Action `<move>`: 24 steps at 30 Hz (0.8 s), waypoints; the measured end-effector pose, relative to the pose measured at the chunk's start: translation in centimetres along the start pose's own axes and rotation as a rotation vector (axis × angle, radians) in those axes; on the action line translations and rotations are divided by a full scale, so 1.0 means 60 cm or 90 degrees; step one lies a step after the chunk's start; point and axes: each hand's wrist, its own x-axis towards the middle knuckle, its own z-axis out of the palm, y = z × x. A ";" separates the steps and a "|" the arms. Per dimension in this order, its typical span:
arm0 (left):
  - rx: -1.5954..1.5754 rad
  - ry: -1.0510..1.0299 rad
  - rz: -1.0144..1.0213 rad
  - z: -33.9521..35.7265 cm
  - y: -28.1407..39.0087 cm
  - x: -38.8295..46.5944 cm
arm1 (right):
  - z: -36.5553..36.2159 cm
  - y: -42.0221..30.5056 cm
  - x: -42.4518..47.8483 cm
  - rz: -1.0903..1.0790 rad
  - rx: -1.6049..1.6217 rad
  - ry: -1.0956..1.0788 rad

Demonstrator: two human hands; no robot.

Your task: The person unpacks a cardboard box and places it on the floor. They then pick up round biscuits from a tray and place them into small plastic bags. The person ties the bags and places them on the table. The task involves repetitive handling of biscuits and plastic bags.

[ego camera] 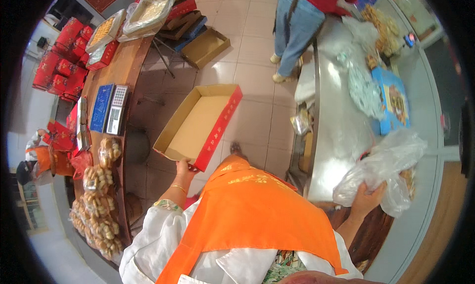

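Note:
My left hand (185, 169) grips the near edge of a shallow cardboard tray box (196, 124), red outside and bare brown inside, held out over the tiled floor. Nothing lies in the box. At the right, my right hand (367, 198) is on a bunched clear plastic bag (386, 161) at the near end of the stainless steel table (326, 135). The fingertips press into the plastic, and whether they grip it is hard to tell. An orange apron covers my front.
On the left wooden table (130, 61) are a digital scale (115, 109), bagged baked goods (96, 206) and lined trays (148, 13). Open boxes (206, 48) lie beyond it. A person in jeans (297, 28) stands at the steel table; another in an orange apron (44, 159) is far left.

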 end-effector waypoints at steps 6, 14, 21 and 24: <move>-0.007 0.043 0.082 0.215 0.140 0.131 | 0.182 -0.284 0.150 -0.185 0.166 -0.070; -0.167 0.063 0.079 0.419 0.268 0.348 | 0.416 -0.586 0.314 -0.301 0.415 -0.393; -0.076 0.169 -0.027 0.632 0.406 0.419 | 0.674 -0.732 0.494 -0.333 0.465 -0.518; -0.125 0.217 0.037 0.729 0.438 0.475 | 0.768 -0.794 0.602 -0.378 0.465 -0.523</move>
